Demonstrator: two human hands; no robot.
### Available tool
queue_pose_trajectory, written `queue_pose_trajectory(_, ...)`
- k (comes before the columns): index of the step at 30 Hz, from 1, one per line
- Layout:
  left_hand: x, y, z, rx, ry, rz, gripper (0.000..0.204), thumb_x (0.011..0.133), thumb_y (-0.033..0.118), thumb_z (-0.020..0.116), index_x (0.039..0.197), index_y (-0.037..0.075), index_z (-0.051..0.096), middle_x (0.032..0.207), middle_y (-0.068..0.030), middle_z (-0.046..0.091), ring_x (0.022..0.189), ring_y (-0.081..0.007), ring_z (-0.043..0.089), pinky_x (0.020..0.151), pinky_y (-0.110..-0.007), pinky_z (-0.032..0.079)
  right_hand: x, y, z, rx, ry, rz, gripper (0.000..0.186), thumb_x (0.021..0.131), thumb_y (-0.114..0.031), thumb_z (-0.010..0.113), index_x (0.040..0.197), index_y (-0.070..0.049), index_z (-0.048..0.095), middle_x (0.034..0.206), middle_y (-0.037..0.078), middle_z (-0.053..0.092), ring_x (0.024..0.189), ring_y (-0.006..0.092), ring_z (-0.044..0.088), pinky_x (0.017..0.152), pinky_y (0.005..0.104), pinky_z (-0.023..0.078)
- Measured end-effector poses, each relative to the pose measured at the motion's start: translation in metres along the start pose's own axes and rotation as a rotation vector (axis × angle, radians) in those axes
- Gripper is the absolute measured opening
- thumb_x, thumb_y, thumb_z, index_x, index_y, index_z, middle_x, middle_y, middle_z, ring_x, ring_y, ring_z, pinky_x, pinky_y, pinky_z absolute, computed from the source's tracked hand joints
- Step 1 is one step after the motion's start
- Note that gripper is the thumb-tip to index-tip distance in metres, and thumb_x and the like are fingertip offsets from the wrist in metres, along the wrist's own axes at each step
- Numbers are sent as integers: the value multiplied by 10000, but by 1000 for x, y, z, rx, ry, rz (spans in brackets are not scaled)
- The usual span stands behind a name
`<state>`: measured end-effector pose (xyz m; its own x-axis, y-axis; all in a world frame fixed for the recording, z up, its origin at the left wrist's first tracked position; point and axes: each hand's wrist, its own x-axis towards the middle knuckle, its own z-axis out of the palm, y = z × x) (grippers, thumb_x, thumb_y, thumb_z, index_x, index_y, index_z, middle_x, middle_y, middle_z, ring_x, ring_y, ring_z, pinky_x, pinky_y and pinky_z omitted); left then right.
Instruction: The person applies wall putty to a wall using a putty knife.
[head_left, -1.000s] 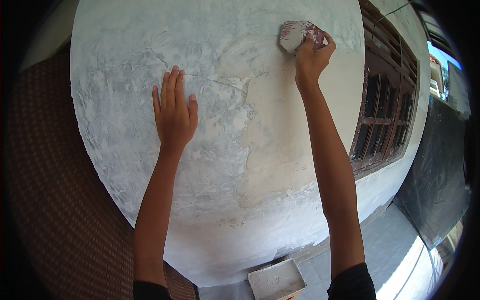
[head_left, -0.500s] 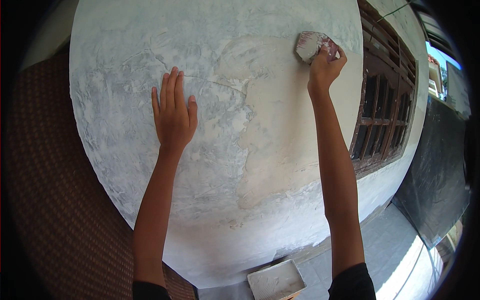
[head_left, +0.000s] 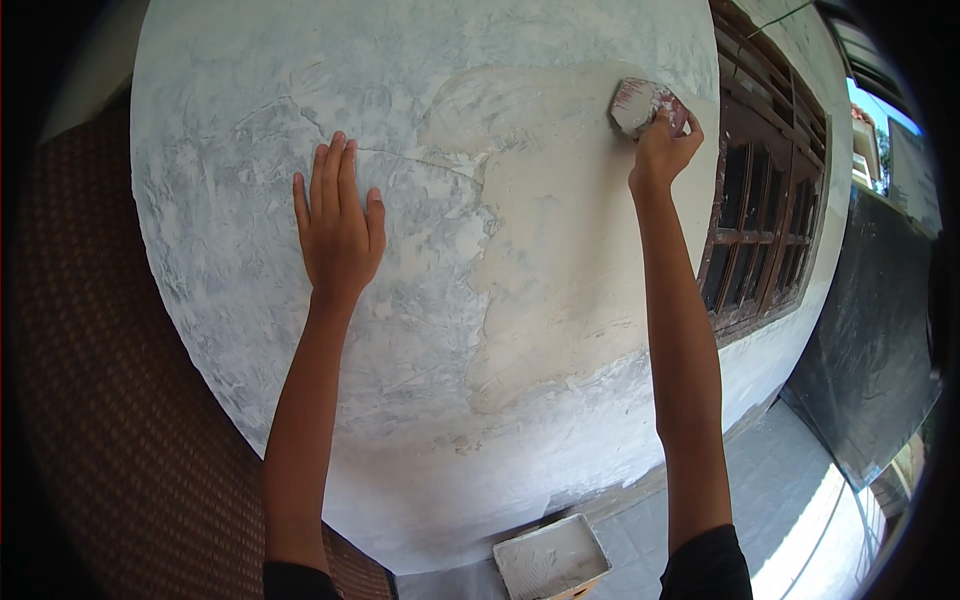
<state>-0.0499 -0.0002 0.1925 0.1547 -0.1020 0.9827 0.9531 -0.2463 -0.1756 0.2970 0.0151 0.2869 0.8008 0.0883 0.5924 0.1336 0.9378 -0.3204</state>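
Observation:
My left hand [head_left: 338, 225] lies flat against the wall [head_left: 400, 270], fingers stretched up and thumb apart, holding nothing. Higher and to the right, my right hand [head_left: 664, 150] grips a reddish scraper [head_left: 634, 106] smeared with pale filler. The scraper's blade side is against the wall or very close to it; the contact edge is not clear. Beige filler [head_left: 560, 250] covers a broad irregular patch between my hands, its ragged left edge meeting the blotchy blue-white surface. A thin crack runs from near my left fingertips toward the patch.
A brown wooden window [head_left: 765, 225] with panes is right of the scraper. Below stands a rectangular tray [head_left: 550, 555] of pale filler on the grey floor [head_left: 640, 540]. A woven brown panel [head_left: 120, 350] borders the left, and a dark board [head_left: 870, 330] leans at the right.
My right hand has moved the scraper slightly right and down along the top of the filler patch. My left hand stays on the same spot of wall; the view has shifted a little.

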Motion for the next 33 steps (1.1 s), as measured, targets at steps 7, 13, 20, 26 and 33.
queue_pose_trajectory(7, -1, -4, -1, -5, -4, 16, 539, 939, 158, 471, 1459, 80, 355, 1523, -73, 358, 1432, -277, 296, 1172, -509, 174, -58, -17, 26, -74, -535, -208, 420, 956, -178, 564, 1327, -46, 418, 1117, 151, 567, 956, 212, 590, 861, 340, 480)
queue_pose_trajectory(13, -1, -2, -1, 0, 2, 4, 536, 938, 156, 471, 1456, 75, 358, 1521, -75, 360, 1431, -281, 298, 1170, -514, 178, -12, 6, 3, -57, -111, 70, 417, 950, -133, 554, 1328, -40, 405, 1197, 172, 557, 1029, 238, 608, 842, 348, 510)
queue_pose_trajectory(20, -1, -1, -1, 0, 7, 6, 539, 931, 151, 487, 1449, 73, 364, 1513, -76, 365, 1430, -280, 298, 1168, -516, 184, -68, -21, 9, -68, -504, -131, 421, 968, -184, 559, 1341, -48, 416, 1005, 80, 554, 841, 133, 537, 768, 285, 464)
queue_pose_trajectory(26, -1, -4, -1, -3, -10, 6, 539, 933, 155, 474, 1454, 75, 359, 1516, -82, 359, 1430, -278, 297, 1168, -518, 183, -121, -24, 42, -289, -760, -526, 436, 903, -164, 614, 1316, -119, 484, 970, 68, 635, 939, 210, 452, 900, 368, 227)
queue_pose_trajectory(33, -2, -2, -1, -30, -4, 6, 529, 936, 156, 463, 1449, 72, 365, 1513, -86, 365, 1429, -281, 296, 1165, -526, 180, -121, -9, 52, -380, -727, -557, 444, 878, -139, 623, 1302, -129, 494, 945, 80, 633, 910, 230, 442, 875, 388, 245)
